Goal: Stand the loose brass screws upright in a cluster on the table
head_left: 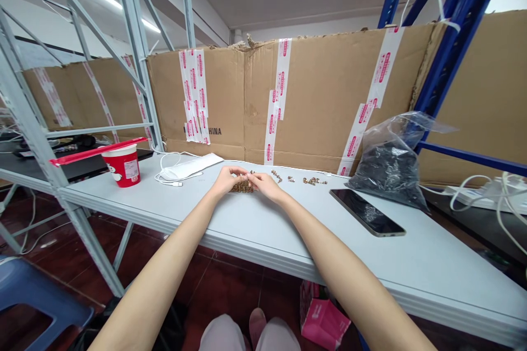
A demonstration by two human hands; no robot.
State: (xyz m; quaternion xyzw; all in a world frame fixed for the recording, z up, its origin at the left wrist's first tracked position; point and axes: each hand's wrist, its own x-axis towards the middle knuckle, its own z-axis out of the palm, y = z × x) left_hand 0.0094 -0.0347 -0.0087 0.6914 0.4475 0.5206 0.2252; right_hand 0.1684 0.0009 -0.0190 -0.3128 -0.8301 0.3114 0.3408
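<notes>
A dense patch of tiny brown-gold pieces lies on the pale table, too small for me to name. Over it my left hand curls, thumb and fingers drawn together at the patch's upper left side. My right hand comes in from the other side, its fingertips pinched and almost meeting the left ones. Whatever sits between the fingertips is too small to make out. To the right lie loose pieces of similar colour: a short curved row, a few bits and a small scattered heap.
On the table lie a black phone, a clear bag of dark granules, and a white strip-shaped object with a cable. A red cup stands left. Cardboard walls the back; metal posts rise left.
</notes>
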